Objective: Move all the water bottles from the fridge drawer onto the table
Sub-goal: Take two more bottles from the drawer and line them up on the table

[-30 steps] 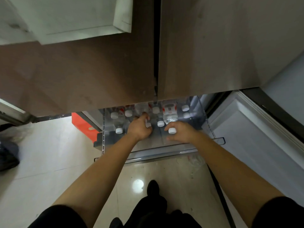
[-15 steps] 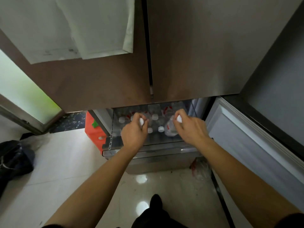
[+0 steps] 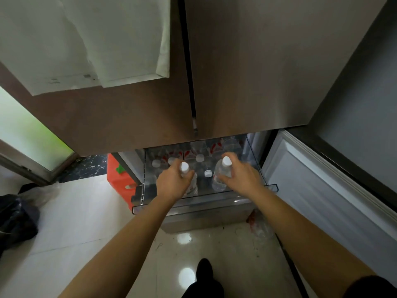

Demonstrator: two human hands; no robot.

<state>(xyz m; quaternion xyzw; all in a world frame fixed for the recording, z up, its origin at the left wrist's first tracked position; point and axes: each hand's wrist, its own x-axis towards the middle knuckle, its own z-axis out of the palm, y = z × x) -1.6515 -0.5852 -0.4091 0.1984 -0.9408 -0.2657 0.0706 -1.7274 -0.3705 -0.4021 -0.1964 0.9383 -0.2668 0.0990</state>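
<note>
The left hand grips the left bottle, the right hand the right bottle, near in the drawer; other bottles stand farther in, so plenty is left.

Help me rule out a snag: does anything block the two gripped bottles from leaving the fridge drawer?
Nothing visible: the left hand and right hand each grip a clear white-capped plastic bottle forward of the overhanging brown doors.
</note>
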